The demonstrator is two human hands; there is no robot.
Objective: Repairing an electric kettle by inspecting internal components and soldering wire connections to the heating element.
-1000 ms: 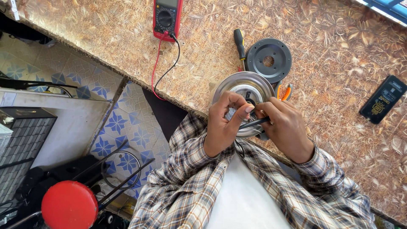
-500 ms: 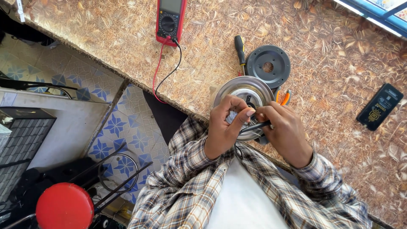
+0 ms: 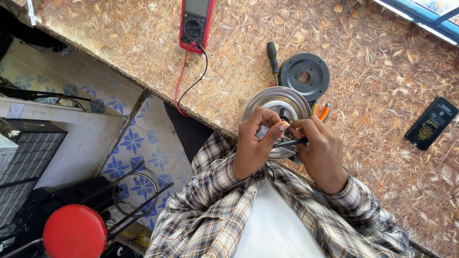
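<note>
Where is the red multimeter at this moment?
In the head view, the red multimeter lies at the top edge of the patterned counter, up and left of the metal disc under both hands.

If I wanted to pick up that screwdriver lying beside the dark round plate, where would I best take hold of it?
Take the screwdriver by its black and yellow handle, coming from above and from its open left side. It lies flat on the brown patterned table, and that thick handle is fully exposed. Its shaft runs toward the silver motor housing, and the dark round plate crowds its right.
</note>
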